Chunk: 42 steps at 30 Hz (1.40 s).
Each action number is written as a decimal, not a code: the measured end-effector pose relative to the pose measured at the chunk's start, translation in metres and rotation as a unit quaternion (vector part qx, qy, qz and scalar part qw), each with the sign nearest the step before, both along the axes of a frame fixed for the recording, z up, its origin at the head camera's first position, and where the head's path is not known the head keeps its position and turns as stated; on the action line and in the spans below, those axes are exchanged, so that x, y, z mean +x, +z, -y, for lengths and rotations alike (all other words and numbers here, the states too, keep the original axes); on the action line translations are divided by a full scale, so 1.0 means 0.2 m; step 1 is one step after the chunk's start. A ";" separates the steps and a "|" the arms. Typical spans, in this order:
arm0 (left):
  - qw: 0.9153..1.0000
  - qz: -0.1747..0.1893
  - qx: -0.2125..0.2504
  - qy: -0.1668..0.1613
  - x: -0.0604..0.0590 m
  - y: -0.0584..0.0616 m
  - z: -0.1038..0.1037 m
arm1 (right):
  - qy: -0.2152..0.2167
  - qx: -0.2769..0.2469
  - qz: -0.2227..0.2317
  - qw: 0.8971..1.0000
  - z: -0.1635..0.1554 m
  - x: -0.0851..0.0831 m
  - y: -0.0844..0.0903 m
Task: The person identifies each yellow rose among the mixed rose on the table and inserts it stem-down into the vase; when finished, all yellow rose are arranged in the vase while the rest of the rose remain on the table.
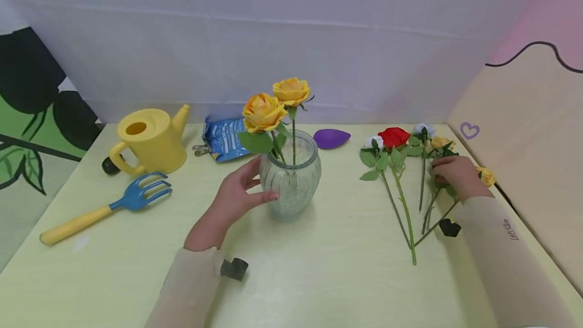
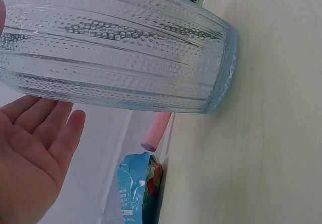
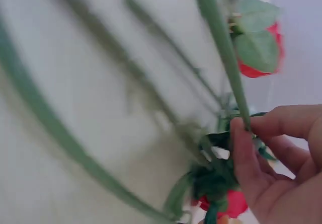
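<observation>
A ribbed clear glass vase (image 1: pixel 291 186) stands mid-table with two yellow roses (image 1: pixel 264 112) in it. My left hand (image 1: pixel 255 182) cups its left side, thumb at the front and fingers behind. In the left wrist view the left hand (image 2: pixel 40 148) is a flat palm with straight fingers just clear of the vase (image 2: pixel 126 58). To the right lies a bunch of loose roses, among them a red rose (image 1: pixel 393 137). My right hand (image 1: pixel 448 171) rests on their right side. Seen from the right wrist, the right hand (image 3: pixel 246 128) pinches a green stem (image 3: pixel 221 53).
A yellow watering can (image 1: pixel 152 140) and a blue hand rake (image 1: pixel 109 206) lie at the left. A blue packet (image 1: pixel 225 138) and a purple object (image 1: pixel 331 138) sit behind the vase. A wooden board (image 1: pixel 524 130) borders the table's right edge.
</observation>
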<state>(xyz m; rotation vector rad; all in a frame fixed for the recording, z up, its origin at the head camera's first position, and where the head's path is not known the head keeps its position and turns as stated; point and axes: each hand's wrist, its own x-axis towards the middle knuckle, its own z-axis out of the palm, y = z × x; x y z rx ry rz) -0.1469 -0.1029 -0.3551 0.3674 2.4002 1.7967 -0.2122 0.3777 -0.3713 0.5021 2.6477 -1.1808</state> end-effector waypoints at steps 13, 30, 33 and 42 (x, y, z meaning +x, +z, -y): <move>1.000 0.002 0.005 -0.003 0.00 0.01 0.00 | -0.026 -0.352 -0.092 0.931 0.15 0.06 0.25; 1.000 0.003 0.009 -0.003 0.01 0.01 0.00 | 0.028 -0.509 -0.332 0.794 0.60 0.12 0.57; 1.000 0.004 0.006 -0.002 0.00 0.01 0.00 | 0.028 -0.517 -0.351 0.780 0.66 0.14 0.62; 1.000 0.000 0.002 -0.003 0.00 0.00 0.00 | 0.024 -0.534 -0.398 0.746 0.83 0.12 0.71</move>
